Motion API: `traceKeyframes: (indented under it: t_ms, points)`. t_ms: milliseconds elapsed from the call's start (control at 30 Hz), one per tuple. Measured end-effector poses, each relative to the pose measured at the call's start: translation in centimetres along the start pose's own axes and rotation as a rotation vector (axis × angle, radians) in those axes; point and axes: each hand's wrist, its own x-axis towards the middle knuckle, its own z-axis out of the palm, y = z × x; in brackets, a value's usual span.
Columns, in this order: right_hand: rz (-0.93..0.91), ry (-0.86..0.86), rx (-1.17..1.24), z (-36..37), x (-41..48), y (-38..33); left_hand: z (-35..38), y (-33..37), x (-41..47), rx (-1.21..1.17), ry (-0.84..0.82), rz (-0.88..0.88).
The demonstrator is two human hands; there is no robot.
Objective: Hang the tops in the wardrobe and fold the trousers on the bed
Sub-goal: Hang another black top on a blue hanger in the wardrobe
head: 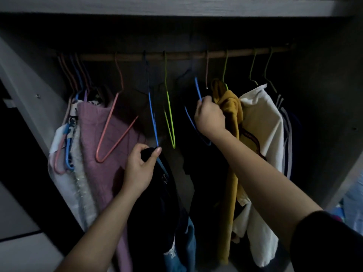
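Lower centre, the left hand (138,169) pinches the black top (157,203) against a blue hanger (152,114) under the rail (176,54); right of centre, the right hand (209,116) clasps a second blue hanger (197,87) beside the mustard top (231,134). I'd hold that wire steady and ease the shoulder over

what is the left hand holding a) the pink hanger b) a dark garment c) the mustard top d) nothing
b: the left hand pinches a fold of the dark garment between thumb and fingers, just under the lower tip of a blue hanger.
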Motion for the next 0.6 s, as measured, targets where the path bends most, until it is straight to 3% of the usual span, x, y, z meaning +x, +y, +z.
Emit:
traceKeyframes:
  t_ms: [200,367,467,600]
  points:
    - [-0.132,0.18,0.571,-0.5,-7.0,3.6,-0.9,-1.4,-0.5,0.043,-0.014,-0.014]
    - [-0.081,-0.101,0.641,1.2,-12.0,7.2,-0.8,-2.7,-1.1,0.059,-0.039,-0.085]
    - [-0.101,-0.072,0.59,2.0,-13.9,8.7,-0.4,-3.6,-2.1,0.041,-0.162,-0.174]
    - [0.01,0.008,0.684,3.5,-19.0,12.0,0.1,-4.9,-4.1,0.11,-0.325,-0.22]
